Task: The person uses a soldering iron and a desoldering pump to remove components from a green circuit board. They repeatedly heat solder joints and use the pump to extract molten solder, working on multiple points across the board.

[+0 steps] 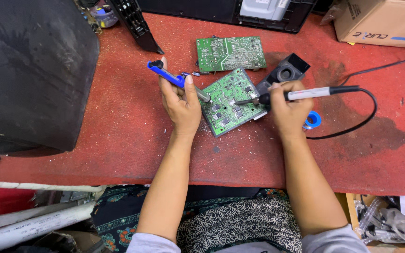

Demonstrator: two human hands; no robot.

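Observation:
A green circuit board (223, 110) lies tilted on the red table top (127, 131). My left hand (180, 104) grips a blue desoldering pump (170, 77), its grey nozzle pointing down at the board's left side. My right hand (288, 108) holds a soldering iron (305, 94) with a pale handle and black cable; its metal tip touches the middle of the board. A second green circuit board (230, 53) lies flat just behind.
A large black housing (33, 70) fills the left side. A black iron stand (284, 72) sits behind my right hand, a blue solder spool (313, 120) beside it. A cardboard box (380, 21) is at the back right. The black cable (369, 117) loops right.

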